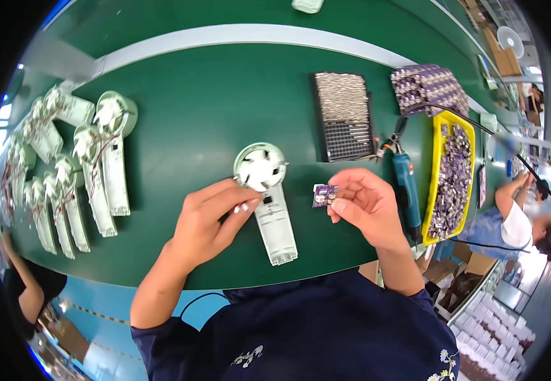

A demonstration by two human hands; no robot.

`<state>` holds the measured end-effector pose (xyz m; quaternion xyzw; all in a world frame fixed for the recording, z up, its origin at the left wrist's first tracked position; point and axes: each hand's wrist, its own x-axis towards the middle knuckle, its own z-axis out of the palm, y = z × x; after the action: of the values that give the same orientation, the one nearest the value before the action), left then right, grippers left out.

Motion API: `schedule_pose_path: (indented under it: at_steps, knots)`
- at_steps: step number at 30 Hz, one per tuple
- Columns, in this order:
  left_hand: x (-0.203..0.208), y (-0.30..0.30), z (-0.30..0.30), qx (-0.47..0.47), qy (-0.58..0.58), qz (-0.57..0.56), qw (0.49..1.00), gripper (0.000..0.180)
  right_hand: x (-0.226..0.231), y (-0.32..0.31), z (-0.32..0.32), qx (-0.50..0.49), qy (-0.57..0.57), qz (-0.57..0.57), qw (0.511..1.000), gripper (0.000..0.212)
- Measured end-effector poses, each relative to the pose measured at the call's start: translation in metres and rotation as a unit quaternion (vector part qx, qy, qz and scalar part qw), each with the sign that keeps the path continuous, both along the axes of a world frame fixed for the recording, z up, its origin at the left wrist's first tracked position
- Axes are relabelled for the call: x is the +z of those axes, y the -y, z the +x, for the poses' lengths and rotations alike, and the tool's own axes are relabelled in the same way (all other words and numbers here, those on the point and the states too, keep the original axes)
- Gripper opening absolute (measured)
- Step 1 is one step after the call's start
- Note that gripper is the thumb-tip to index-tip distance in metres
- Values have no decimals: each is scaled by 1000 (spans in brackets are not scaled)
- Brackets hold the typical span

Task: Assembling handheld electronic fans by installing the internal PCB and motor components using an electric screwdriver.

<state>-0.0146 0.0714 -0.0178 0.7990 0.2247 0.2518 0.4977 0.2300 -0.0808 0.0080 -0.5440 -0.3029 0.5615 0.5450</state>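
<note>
A pale green handheld fan housing (276, 228) lies on the table in front of me, its round head away from me and its handle toward me. White fan blades (261, 170) sit in the head. The curled fingers of my left hand (215, 219) grip the housing's left side, where head meets handle; their exact contact is partly hidden. Off to the right, my right hand (367, 206) pinches a small purple circuit board (323, 196) between thumb and fingers, apart from the housing.
Several similar fan housings (115, 174) with wires crowd the left. To the right are a black tray (346, 141) of small metal parts, a teal electric screwdriver (406, 190), a yellow bin (471, 159) of circuit boards and stacked purple board panels (429, 89). Other people work nearby.
</note>
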Motion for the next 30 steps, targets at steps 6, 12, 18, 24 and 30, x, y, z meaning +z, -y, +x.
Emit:
schedule_pose_path:
  at_steps: [6, 12, 18, 24, 30]
  knots:
    - [-4, 2, -4, -2, 1, -29, 1000, 9, 4, -18, -26, 33, 3, -9, 999, 28]
    - [-3, 6, -3, 12, 8, -50, 999, 9, 3, -21, -31, 17, -24, -2, 1000, 29]
    - [-5, 5, -1, 17, 8, -41, 999, 9, -6, -21, -40, 46, 158, 13, 986, 38]
    - [-7, 9, 1, 65, 21, -30, 997, 8, -6, -31, -41, 124, 374, 64, 917, 35]
    - [-10, 11, 0, 70, 27, -38, 996, 8, -8, -31, -47, 120, 421, 98, 894, 36]
